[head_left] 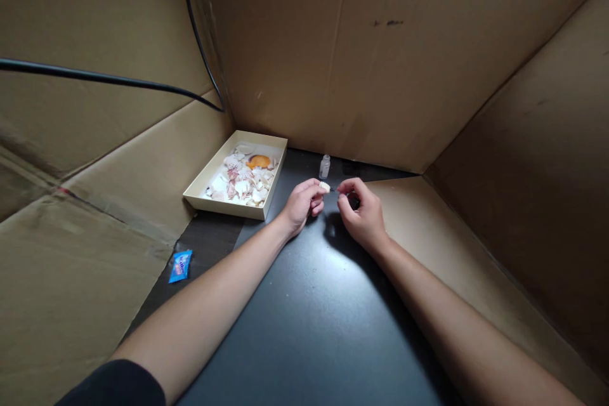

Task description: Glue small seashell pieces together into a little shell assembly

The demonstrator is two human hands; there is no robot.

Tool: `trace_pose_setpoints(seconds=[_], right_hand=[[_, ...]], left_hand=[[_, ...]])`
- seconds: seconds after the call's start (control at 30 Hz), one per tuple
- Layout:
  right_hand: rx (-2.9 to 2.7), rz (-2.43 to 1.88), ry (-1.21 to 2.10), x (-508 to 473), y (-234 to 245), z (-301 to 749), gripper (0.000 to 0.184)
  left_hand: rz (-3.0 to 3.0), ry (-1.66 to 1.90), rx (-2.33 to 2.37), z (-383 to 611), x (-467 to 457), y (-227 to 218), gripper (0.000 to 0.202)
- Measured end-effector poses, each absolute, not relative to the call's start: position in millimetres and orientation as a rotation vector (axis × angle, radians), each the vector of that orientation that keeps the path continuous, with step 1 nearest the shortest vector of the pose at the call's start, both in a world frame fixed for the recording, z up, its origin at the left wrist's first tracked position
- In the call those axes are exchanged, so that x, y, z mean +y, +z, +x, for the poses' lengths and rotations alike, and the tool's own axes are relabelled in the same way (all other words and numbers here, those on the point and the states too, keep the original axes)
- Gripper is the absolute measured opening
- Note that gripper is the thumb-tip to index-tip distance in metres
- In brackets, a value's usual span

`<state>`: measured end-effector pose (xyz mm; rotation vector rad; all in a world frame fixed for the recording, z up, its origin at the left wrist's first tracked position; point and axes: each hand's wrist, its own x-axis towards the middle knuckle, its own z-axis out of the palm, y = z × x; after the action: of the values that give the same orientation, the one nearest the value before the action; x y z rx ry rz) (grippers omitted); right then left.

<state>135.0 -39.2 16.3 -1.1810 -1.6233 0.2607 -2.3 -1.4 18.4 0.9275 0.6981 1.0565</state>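
1. At the far left, a blue wrapper (181,266) lies on the dark table (280,336), apart from both hands
2. Next comes a shallow box (227,206) with a loose heap of pale shell pieces (241,188) and one orange piece (259,162) near its back; they look thin, stiff and likely to chip, so lifting them singly by thick edges seems wise
3. The left hand (299,205), just right of the box, grasps a small white shell (325,186) between thumb and fingers, raised above the table; its surface looks ridged
4. The shell is probably very light and rigid, and brittle if squeezed; the ridges should help against slipping, and a gentle pinch at the sides, away from any thin rim, is likely the safest hold
5. Behind the shell, a little clear bottle (324,167) stands upright, touched by neither hand; it looks light, hard, smooth and easy to tip, so its body is the better place to grasp
6. A thin dark piece (333,189) reaches between the shell and the right hand (360,208); that hand seems to pinch it at the fingertips, though it is too small to identify or to judge its stiffness
7. At the right, a cardboard sheet (404,203) lies beside the right hand
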Motion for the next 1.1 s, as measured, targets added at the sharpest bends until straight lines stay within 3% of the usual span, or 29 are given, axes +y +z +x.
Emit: trace_pose_setpoints(seconds=[0.7,1.1], right_hand=[[-1.519,-1.222,0.286,-38.7,16.8,138.5,0.007],[-1.543,-1.173,0.362,-37.9,16.9,140.0,0.007]], left_hand=[[1.156,0.968,0.770,0.8,-5.4,19.2,0.016],[1.222,0.906,0.840,3.5,-7.2,19.0,0.006]])
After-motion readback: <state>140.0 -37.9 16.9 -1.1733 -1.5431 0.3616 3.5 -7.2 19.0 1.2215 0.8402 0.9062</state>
